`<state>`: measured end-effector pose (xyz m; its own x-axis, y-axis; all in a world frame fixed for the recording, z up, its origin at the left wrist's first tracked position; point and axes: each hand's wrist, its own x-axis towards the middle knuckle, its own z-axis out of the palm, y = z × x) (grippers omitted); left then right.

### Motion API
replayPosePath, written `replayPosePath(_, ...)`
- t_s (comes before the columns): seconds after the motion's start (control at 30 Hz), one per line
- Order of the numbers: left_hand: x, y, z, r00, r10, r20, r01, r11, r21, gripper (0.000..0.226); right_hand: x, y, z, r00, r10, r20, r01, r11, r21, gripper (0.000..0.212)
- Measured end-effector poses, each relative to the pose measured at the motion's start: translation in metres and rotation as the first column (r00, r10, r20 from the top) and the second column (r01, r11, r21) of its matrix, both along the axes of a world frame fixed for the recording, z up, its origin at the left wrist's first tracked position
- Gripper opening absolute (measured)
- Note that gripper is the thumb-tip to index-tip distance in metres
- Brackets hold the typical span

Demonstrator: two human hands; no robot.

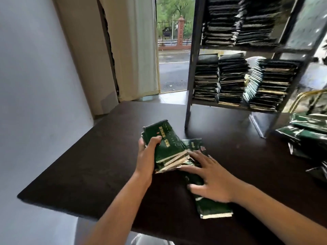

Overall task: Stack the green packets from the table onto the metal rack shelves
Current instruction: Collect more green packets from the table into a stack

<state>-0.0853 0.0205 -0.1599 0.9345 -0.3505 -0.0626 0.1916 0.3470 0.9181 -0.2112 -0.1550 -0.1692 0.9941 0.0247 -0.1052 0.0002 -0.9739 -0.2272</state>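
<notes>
Step in hand, as judged: gathering a batch of packets before carrying it to the rack. Left hand (147,152) gripped a bundle of flat dark-green foil packets with pale edges (168,149), thumb curled over the top face, the bundle tilted up off the dark brown wooden table (92,165). Right hand (210,177) lay spread wide, fingers straight, pressing on a loose green packet (210,206) flat on the table, fingertips just beside the bundle's lower edge.

Next move probably calls for sliding that loose packet under or onto the bundle and squaring the edges.

Further green packets (307,137) lay heaped at the table's right end. The dark metal rack (190,68) stood on the table beyond, its shelves already holding several tall packet stacks (230,80).
</notes>
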Motion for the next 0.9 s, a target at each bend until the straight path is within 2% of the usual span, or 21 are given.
replayPosePath(0.13, -0.027, -0.027, 0.003, 0.992, -0.114, 0.053, 0.107, 0.988, 0.115, 0.058, -0.052, -0.047, 0.013, 0.997, -0.050, -0.062, 0.050, 0.999, -0.014, 0.076)
replayPosePath(0.23, -0.045, -0.050, 0.005, 0.974, -0.222, 0.043, 0.210, 0.960, 0.187, 0.066, -0.082, -0.080, 0.022, 0.988, -0.135, -0.077, 0.139, 0.989, 0.050, 0.072)
replayPosePath(0.3, -0.056, -0.065, 0.006, 0.955, -0.294, 0.031, 0.278, 0.930, 0.239, 0.067, -0.091, -0.095, 0.024, 0.981, -0.194, -0.029, 0.196, 0.973, 0.121, 0.060)
replayPosePath(0.37, -0.065, -0.080, 0.008, 0.940, -0.340, 0.003, 0.330, 0.915, 0.233, 0.064, -0.095, -0.109, 0.025, 0.967, -0.248, 0.063, 0.231, 0.952, 0.201, 0.036)
replayPosePath(0.43, -0.069, -0.095, 0.008, 0.937, -0.350, -0.002, 0.341, 0.911, 0.231, 0.055, -0.093, -0.120, 0.024, 0.940, -0.314, 0.134, 0.280, 0.934, 0.222, 0.029)
replayPosePath(0.5, -0.067, -0.108, 0.011, 0.935, -0.355, 0.013, 0.341, 0.907, 0.246, 0.048, -0.087, -0.127, 0.023, 0.912, -0.368, 0.179, 0.342, 0.926, 0.160, 0.046)
replayPosePath(0.6, -0.058, -0.120, 0.014, 0.918, -0.397, 0.014, 0.376, 0.879, 0.293, 0.050, -0.074, -0.129, 0.020, 0.904, -0.396, 0.162, 0.392, 0.918, 0.060, 0.068)
replayPosePath(0.67, -0.049, -0.125, 0.013, 0.907, -0.420, 0.016, 0.394, 0.863, 0.316, 0.049, -0.067, -0.128, 0.022, 0.896, -0.406, 0.183, 0.425, 0.901, -0.084, 0.066)
replayPosePath(0.73, -0.040, -0.127, 0.012, 0.894, -0.449, -0.001, 0.426, 0.848, 0.315, 0.045, -0.063, -0.127, 0.026, 0.879, -0.410, 0.244, 0.460, 0.864, -0.205, 0.054)
replayPosePath(0.83, -0.026, -0.132, 0.010, 0.882, -0.469, -0.039, 0.455, 0.827, 0.330, 0.042, -0.065, -0.127, 0.028, 0.857, -0.434, 0.278, 0.495, 0.843, -0.209, 0.042)
replayPosePath(0.9, -0.013, -0.132, 0.003, 0.884, -0.466, -0.039, 0.453, 0.832, 0.320, 0.051, -0.067, -0.128, 0.028, 0.865, -0.428, 0.263, 0.484, 0.851, -0.204, 0.042)
